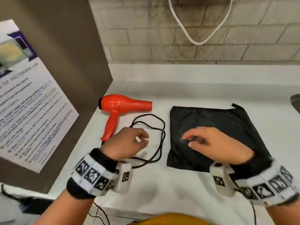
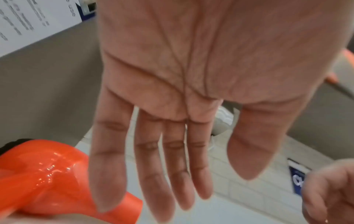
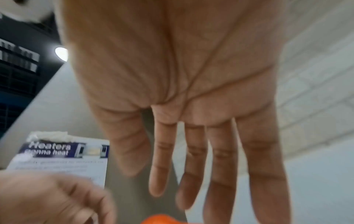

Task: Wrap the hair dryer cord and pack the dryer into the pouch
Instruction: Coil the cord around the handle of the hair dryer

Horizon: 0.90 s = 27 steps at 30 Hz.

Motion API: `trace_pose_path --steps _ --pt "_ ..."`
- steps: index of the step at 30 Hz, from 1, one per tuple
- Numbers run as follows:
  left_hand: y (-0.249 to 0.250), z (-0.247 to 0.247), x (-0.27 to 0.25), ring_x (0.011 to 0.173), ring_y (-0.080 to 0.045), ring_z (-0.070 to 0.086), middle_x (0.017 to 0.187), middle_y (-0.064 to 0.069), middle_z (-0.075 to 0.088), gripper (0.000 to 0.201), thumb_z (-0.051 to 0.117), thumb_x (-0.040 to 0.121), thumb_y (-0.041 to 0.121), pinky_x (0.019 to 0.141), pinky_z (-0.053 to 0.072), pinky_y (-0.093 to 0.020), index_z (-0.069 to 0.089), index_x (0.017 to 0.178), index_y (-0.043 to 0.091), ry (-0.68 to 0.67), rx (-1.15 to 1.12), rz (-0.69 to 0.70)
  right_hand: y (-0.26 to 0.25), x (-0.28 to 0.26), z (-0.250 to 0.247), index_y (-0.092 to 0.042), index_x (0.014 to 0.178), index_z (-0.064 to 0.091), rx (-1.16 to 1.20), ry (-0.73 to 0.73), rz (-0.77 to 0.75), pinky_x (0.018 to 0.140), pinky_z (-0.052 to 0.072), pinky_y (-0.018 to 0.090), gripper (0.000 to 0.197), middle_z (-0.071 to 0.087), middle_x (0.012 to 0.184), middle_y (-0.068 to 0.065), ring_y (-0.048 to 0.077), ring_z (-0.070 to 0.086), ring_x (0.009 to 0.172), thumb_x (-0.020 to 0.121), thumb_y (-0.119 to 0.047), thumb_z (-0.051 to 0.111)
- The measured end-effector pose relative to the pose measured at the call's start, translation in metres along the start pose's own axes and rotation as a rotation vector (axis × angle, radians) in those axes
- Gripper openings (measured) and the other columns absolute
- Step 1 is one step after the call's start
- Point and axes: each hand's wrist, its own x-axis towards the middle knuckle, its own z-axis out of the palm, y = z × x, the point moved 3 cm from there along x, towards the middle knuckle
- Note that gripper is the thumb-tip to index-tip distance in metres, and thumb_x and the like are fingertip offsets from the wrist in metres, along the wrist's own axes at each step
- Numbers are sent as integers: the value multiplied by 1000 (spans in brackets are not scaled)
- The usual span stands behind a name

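Observation:
An orange hair dryer (image 1: 121, 108) lies on its side on the white counter (image 1: 178, 184), nozzle pointing right, handle toward me. Its black cord (image 1: 155, 132) lies in loose loops between the dryer and a flat black pouch (image 1: 215, 127). My left hand (image 1: 129, 143) hovers over the cord loops beside the dryer's handle, holding nothing. Over the near part of the pouch my right hand (image 1: 209, 142) hovers empty. In the wrist views both palms face the camera with straight fingers: left hand (image 2: 172, 151) beside the orange dryer (image 2: 47, 178), right hand (image 3: 210, 144) above an orange sliver of the dryer (image 3: 161, 219).
A brown cabinet side (image 1: 78, 46) with a printed notice (image 1: 27, 98) stands at the left. A tiled wall (image 1: 203, 38) rises behind the counter, with a white cable (image 1: 199, 41) hanging in a loop. A dark object (image 1: 295, 103) shows at the right edge.

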Motion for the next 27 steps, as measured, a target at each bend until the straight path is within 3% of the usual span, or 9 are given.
trace_pose_path --steps 2,5,9,13,15,17,21,25,27 --pt "-5 -6 29 97 -15 57 116 1 61 30 55 87 30 87 41 -24 57 116 22 88 47 -46 -5 33 9 -21 108 63 15 -1 9 70 43 14 22 64 93 -2 14 59 80 87 -18 56" --pt "-21 -9 68 123 -22 47 137 -6 49 40 52 89 26 105 36 -34 49 128 19 75 127 -149 1 81 26 -14 112 61 -46 -54 70 76 36 17 25 63 95 4 14 54 84 88 -18 53" --pt "-42 -7 91 126 -26 46 139 -10 47 39 41 92 12 107 37 -36 48 130 13 21 285 -291 11 117 41 -10 120 53 -65 -83 197 66 43 11 31 60 117 16 23 56 92 90 -13 48" --pt "-51 -8 96 117 -27 54 128 -12 57 34 40 92 11 98 44 -33 56 121 6 -61 456 -320 13 135 53 6 125 44 -69 -133 331 91 50 41 41 53 126 23 37 57 109 91 -16 49" --pt "-51 -11 98 114 -28 55 123 -14 59 31 42 92 13 94 44 -32 58 117 4 -37 441 -309 10 139 57 3 111 51 -49 -130 355 77 53 38 30 57 116 22 38 58 107 90 -18 52" --pt "-49 -12 100 111 -28 56 120 -13 61 29 45 92 14 96 45 -34 60 114 3 -30 438 -285 10 141 59 -3 94 49 -29 -133 377 58 44 27 19 60 107 21 37 59 107 89 -21 55" --pt "-48 -7 100 104 -25 58 113 -10 63 28 55 89 24 93 47 -34 61 108 4 -76 392 -263 20 145 62 4 105 60 25 -167 423 48 50 22 30 61 91 13 30 64 87 84 -17 60" --pt "-48 -10 99 74 -15 54 85 -3 62 11 51 91 20 65 43 -27 57 91 11 26 104 -164 20 140 52 0 113 59 -6 -28 395 87 52 38 31 63 113 20 34 61 104 84 -9 54" --pt "-45 -14 100 63 -14 52 71 0 55 8 50 92 19 57 39 -24 52 86 15 104 -66 -65 16 136 46 0 112 60 -18 35 359 93 49 41 29 62 115 21 35 58 108 85 -8 51"
